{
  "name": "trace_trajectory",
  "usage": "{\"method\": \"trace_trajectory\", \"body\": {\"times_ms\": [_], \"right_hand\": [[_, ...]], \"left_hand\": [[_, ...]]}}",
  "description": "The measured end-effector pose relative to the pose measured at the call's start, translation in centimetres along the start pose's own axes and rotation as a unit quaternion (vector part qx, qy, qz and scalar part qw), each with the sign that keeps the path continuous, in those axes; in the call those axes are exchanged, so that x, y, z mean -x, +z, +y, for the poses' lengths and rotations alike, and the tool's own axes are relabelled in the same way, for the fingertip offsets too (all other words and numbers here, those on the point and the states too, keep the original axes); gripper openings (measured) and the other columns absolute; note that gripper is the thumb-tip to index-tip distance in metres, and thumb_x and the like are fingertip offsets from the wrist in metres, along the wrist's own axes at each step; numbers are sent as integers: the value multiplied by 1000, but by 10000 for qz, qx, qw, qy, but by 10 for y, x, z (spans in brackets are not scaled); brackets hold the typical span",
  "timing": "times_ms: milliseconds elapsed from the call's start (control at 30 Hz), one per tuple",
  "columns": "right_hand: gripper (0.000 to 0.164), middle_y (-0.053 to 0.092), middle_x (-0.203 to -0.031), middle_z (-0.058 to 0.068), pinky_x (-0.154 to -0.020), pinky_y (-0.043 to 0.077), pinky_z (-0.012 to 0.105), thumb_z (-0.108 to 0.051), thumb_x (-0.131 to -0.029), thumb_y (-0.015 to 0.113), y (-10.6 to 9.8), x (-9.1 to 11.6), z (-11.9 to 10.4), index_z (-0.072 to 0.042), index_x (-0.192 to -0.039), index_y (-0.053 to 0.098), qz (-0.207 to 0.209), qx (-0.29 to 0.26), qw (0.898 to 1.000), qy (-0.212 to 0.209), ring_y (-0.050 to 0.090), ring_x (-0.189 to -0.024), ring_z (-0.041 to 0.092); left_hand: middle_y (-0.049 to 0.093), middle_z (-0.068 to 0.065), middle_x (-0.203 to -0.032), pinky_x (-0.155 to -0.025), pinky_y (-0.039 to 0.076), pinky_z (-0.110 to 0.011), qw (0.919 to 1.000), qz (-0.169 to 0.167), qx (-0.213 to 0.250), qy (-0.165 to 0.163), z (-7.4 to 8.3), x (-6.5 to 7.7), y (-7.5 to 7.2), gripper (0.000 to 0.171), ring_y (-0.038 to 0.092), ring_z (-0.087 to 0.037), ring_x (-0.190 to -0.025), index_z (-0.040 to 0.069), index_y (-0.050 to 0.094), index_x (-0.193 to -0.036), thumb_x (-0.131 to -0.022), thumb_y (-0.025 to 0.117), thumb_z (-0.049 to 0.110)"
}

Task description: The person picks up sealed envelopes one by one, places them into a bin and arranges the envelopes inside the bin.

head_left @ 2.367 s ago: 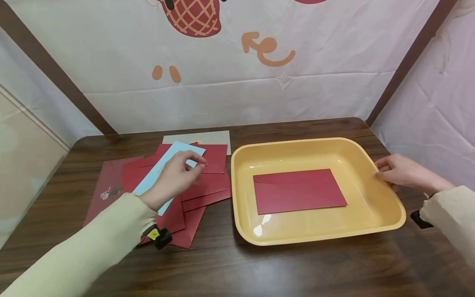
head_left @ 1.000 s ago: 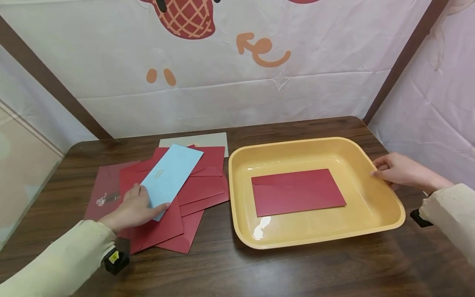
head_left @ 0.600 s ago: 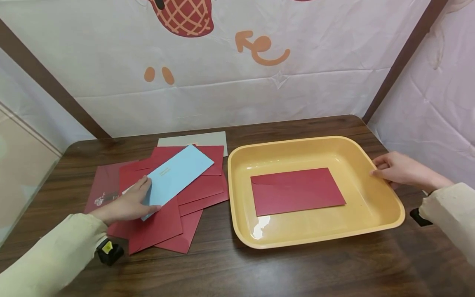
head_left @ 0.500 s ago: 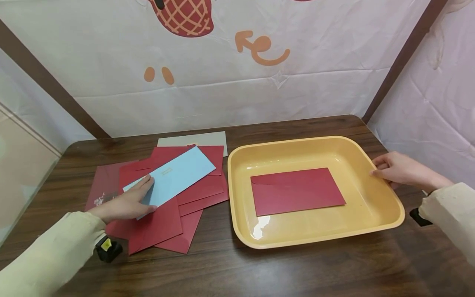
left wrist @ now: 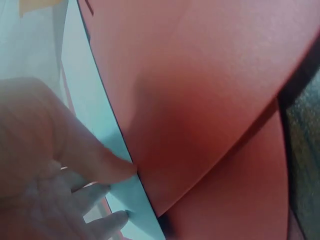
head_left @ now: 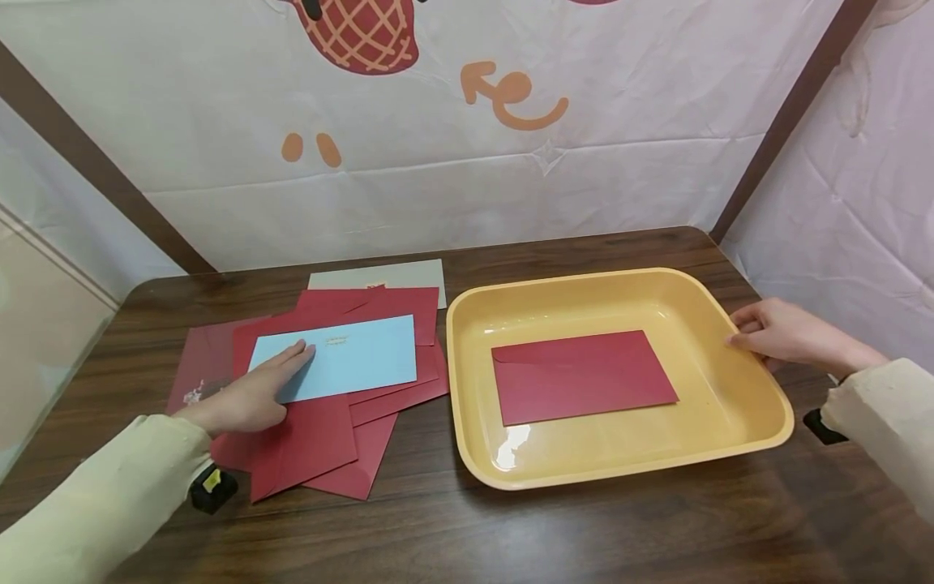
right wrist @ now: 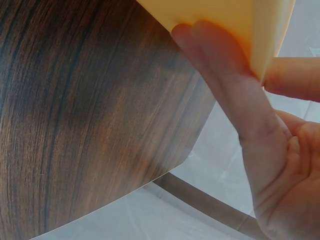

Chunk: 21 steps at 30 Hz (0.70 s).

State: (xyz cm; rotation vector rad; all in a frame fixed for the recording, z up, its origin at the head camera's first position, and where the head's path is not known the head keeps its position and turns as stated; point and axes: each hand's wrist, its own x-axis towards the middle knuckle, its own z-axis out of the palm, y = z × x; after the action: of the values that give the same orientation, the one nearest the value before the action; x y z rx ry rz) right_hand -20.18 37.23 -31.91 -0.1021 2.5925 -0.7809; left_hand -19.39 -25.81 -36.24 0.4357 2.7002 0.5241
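My left hand [head_left: 251, 397] lies over the left end of a light blue envelope [head_left: 372, 357], its fingers flat on the paper. In the left wrist view the thumb tip is right at the envelope's edge. The blue envelope has small gold print and rests on a spread pile of red envelopes [head_left: 306, 446]. At the far right my right hand [head_left: 791, 337] grips the rim of a yellow tray [head_left: 751, 414]. The right wrist view shows the thumb on one side of the tray wall and fingers on the other. One red envelope [head_left: 584, 377] lies flat in the tray.
A pale grey envelope [head_left: 379, 272] sticks out behind the pile. At its left lies a darker red envelope [head_left: 212, 357] with white print. Everything stands on a dark wood table [head_left: 584, 535], with a printed cloth [head_left: 452, 203] hanging behind it.
The left hand came down from above the pile onto the blue envelope. The envelope has turned clockwise from a steep slant to nearly level. The right hand and tray have stayed put.
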Motion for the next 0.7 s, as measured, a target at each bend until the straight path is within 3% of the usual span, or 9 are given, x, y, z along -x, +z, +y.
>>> {"method": "trace_trajectory", "body": {"times_ms": [167,267,367,500,700], "right_hand": [[36,72,-86,11,-59,56,31,-9,-93,55,0,0,0,18,-116,52,64,95,9999,4,67,-68,13],[38,72,-87,12,-58,56,31,-9,-93,56,0,1,-2,20,-117,51,62,132,9999,-23,66,-68,13],[38,72,-87,11,-58,56,31,-10,-93,56,0,1,0,19,-117,51,75,119,9999,-11,67,-68,14],[39,72,-87,10,-59,56,31,-11,-92,56,1,0,1,19,-118,52,72,52,10000,-10,67,-68,14],[39,72,-86,9,-59,56,31,-10,-92,55,0,0,0,19,-118,51,48,-6,10000,-10,68,-68,14]], "left_hand": [[24,-37,-144,-94,41,-63,9982,569,5,-170,2,0,-1,69,29,-52,-127,-15,27,-141,-84,59,4],[33,-40,-129,-89,43,-64,9904,1160,-43,-745,4,-1,-5,70,38,-51,-114,-20,28,-136,-90,59,22],[36,-38,-111,-72,48,-55,9769,1492,-143,-1523,3,-2,-9,86,39,-48,-99,-24,28,-128,-86,64,43],[35,-34,-98,-60,44,-44,9650,1398,-208,-2210,1,-4,-12,101,38,-45,-90,-24,28,-115,-77,65,63],[34,-39,-105,-62,45,-47,9584,1160,-96,-2605,-3,-9,-12,121,40,-48,-91,-24,19,-123,-68,67,72]]}}
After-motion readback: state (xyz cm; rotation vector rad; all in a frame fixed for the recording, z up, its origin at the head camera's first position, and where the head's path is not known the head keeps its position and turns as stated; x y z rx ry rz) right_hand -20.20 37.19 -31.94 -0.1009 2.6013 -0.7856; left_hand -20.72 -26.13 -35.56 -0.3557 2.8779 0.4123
